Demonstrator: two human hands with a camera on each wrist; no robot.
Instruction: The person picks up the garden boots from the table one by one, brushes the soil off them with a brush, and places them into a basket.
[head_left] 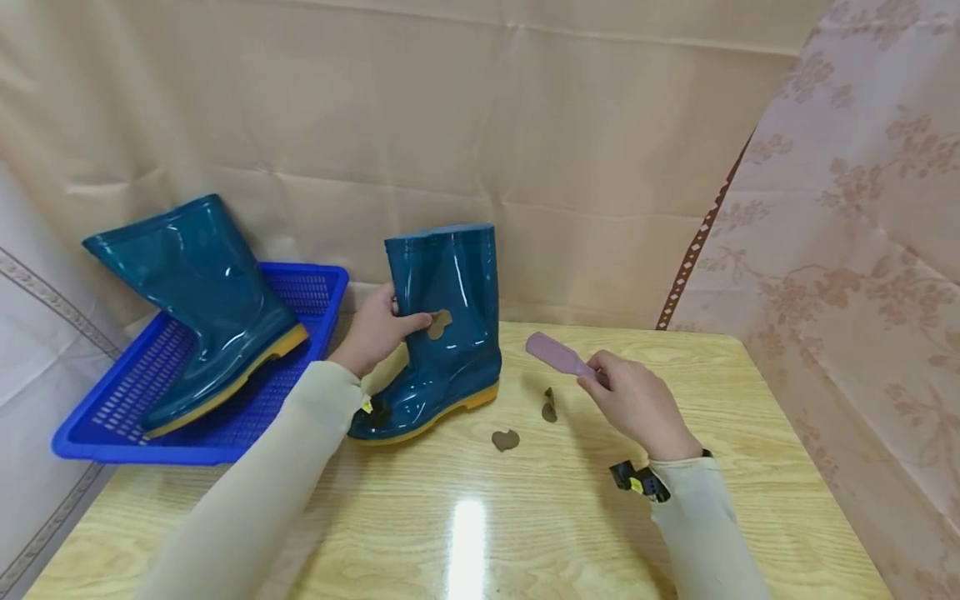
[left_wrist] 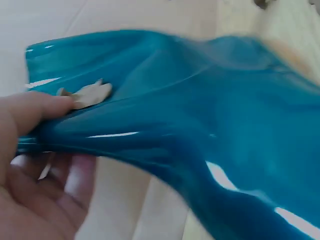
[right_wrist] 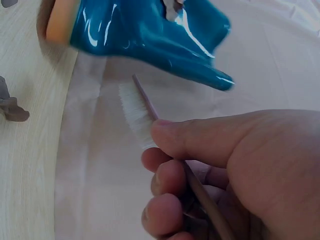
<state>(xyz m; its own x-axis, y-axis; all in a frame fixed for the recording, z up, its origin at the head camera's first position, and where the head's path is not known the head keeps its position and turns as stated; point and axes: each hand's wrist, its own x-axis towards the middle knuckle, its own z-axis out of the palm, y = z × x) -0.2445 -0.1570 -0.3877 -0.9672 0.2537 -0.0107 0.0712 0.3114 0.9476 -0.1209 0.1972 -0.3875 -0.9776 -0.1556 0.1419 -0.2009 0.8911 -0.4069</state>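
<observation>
A shiny teal rain boot with a yellow sole stands on the table, its toe toward the lower left. My left hand grips its shaft, thumb on the outside and fingers behind. A brown flat patch of what looks like mud sticks to the shaft right at the thumb tip; in the left wrist view this patch has a raised, ragged edge. My right hand holds a purple brush by its handle, to the right of the boot. White bristles show in the right wrist view, apart from the boot.
A second teal boot leans tilted in a blue plastic basket at the left. Brown pieces lie on the wooden table: one flat piece and a crumpled one. A beige cloth hangs behind.
</observation>
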